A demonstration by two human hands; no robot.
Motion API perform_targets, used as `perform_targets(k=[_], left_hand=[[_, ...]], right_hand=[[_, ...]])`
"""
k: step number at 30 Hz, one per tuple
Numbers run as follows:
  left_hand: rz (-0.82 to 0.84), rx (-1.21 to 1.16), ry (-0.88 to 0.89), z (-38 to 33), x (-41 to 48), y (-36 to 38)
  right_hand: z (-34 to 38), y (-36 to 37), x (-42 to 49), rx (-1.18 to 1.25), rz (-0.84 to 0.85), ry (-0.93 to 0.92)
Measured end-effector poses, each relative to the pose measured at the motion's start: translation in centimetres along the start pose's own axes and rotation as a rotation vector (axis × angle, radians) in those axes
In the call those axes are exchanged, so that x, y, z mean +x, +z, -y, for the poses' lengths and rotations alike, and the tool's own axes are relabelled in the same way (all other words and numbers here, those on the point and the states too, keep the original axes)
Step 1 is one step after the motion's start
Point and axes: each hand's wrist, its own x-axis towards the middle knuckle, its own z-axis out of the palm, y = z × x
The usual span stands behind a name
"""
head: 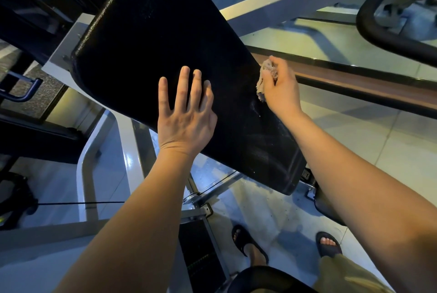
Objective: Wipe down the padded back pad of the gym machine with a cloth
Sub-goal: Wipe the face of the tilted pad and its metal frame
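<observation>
The black padded back pad (pixel 151 39) of the gym machine slants across the middle of the head view, narrow end far, wide end near. My left hand (pixel 185 115) lies flat on its lower middle with fingers spread and straight. My right hand (pixel 281 86) grips a crumpled pale cloth (pixel 264 75) and holds it against the pad's right edge. Faint wet streaks show on the pad just below the cloth.
White steel frame beams (pixel 295 1) run behind and under the pad. A dark rail (pixel 354 79) passes on the right, with a curved black handle bar (pixel 378 32) beyond it. A black seat pad (pixel 260 281) and my sandalled feet (pixel 328 244) are on the tiled floor below.
</observation>
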Motion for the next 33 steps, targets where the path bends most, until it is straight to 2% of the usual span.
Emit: perform_targets(k=[3, 6, 8, 10, 12, 14, 17, 19, 24, 29, 31, 33], left_hand=[[-0.012, -0.001, -0.003, 0.0, 0.0, 0.0], [-0.027, -0.001, -0.007, 0.0, 0.0, 0.0], [-0.023, 0.0, -0.004, 0.0, 0.0, 0.0], [-0.016, 0.007, -0.001, 0.0, 0.0, 0.1], [-0.014, 0.004, -0.002, 0.0, 0.0, 0.1], [-0.017, -0.001, -0.005, 0.1, -0.1, 0.1], [-0.025, 0.007, -0.004, 0.1, 0.0, 0.2], [-0.034, 0.009, -0.006, 0.0, 0.0, 0.3], [-0.032, 0.007, -0.012, -0.2, 0.0, 0.2], [-0.034, 0.005, -0.027, -0.2, -0.1, 0.1], [-0.038, 0.0, -0.029, -0.2, 0.0, 0.1], [-0.038, 0.004, -0.028, -0.2, 0.0, 0.0]], right_hand=[[0.0, 0.2, -0.4, -0.05, 0.105, -0.004], [-0.1, -0.4, 0.5, 0.015, 0.03, 0.016], [0.6, -0.3, 0.9, 0.055, -0.033, -0.047], [0.9, 0.6, 0.5, 0.047, -0.027, -0.135], [-0.4, 1.4, -0.5, 0.001, -0.063, -0.143], [-3.1, 1.8, -1.2, -0.03, -0.118, -0.019], [-5.1, 1.5, -1.5, 0.012, -0.152, 0.294], [-4.1, 1.6, -1.2, 0.055, -0.159, 0.358], [0.1, 2.2, -1.7, 0.095, -0.143, 0.163], [-0.2, 1.8, -3.4, 0.076, -0.033, -0.08], [-2.6, 1.9, -4.0, 0.041, -0.033, -0.017], [-5.2, 1.7, -4.5, -0.022, -0.064, 0.144]])
